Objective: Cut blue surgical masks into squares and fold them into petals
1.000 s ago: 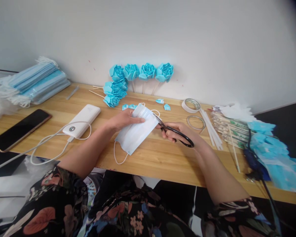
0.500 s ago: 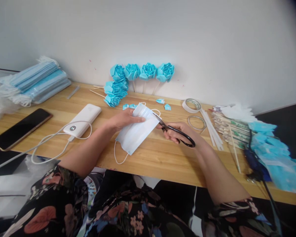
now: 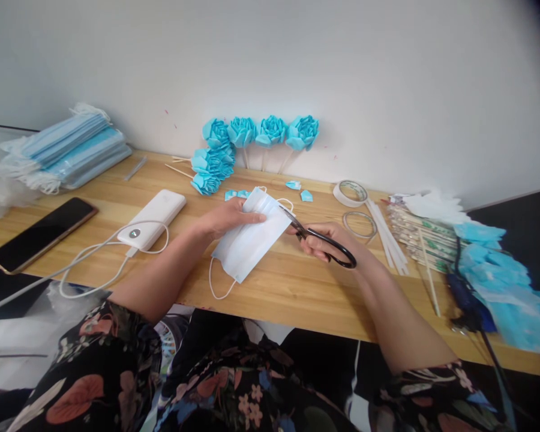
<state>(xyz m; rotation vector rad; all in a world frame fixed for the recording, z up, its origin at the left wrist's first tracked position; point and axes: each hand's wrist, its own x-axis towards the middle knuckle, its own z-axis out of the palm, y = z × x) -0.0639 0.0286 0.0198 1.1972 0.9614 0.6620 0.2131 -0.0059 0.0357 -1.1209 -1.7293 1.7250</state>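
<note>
Above a tan wooden surface [image 3: 306, 294], the left hand [image 3: 227, 217] pinches a pale-blue rectangular mask [image 3: 254, 243] while the right hand [image 3: 329, 230] curls round black metal scissors [image 3: 299, 228] at the mask's edge, an apparent cut next needing steady tension.

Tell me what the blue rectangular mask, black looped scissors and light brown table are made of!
Blue rectangular mask: matte, probably nonwoven fabric, thin and creased.
Black looped scissors: glossy, likely metal, perhaps plastic coated; highlights gleam.
Light brown table: smooth wood or laminate, showing grain lines.
</note>
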